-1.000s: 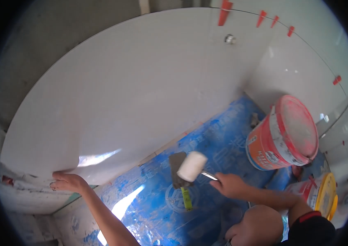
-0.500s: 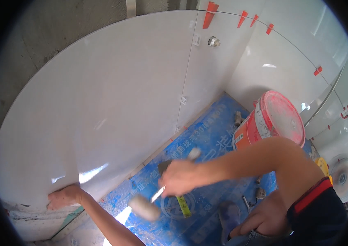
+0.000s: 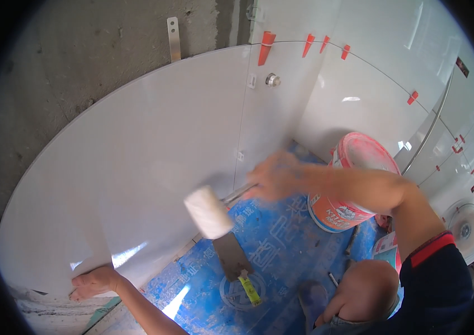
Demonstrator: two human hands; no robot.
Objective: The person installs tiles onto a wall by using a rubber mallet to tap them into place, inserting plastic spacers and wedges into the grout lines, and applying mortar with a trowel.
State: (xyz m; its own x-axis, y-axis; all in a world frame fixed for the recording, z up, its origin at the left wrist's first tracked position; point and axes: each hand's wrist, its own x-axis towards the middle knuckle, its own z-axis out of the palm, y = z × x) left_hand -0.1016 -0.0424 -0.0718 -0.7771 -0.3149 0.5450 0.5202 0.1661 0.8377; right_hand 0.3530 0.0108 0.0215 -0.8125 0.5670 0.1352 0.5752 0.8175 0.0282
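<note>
A large pale wall tile (image 3: 136, 145) fills the left and middle of the view. Low on it, my left hand (image 3: 96, 281) rests with its fingertips against the glossy surface, fingers slightly apart. My right hand (image 3: 275, 177), blurred by motion, is closed round the handle of a mallet with a thick white head (image 3: 208, 212). The mallet head is in front of the tile's lower right part; whether it touches cannot be told. Below it, a flat grey trowel-like blade (image 3: 232, 256) and a yellow-green strip-shaped tool (image 3: 250, 288) lie on the blue floor sheet (image 3: 298, 251).
A red-and-white bucket (image 3: 334, 215) stands in the corner behind my right forearm. Red wedges (image 3: 267, 47) sit along the tile joint. A pipe fitting (image 3: 273, 80) juts from the wall, and a metal strap (image 3: 174, 39) rises above the tile. My bent knee (image 3: 368, 287) is at lower right.
My right hand has lifted the mallet up from low over the floor sheet to the tile's front. The view has tilted upward a little. My left hand keeps its place on the tile.
</note>
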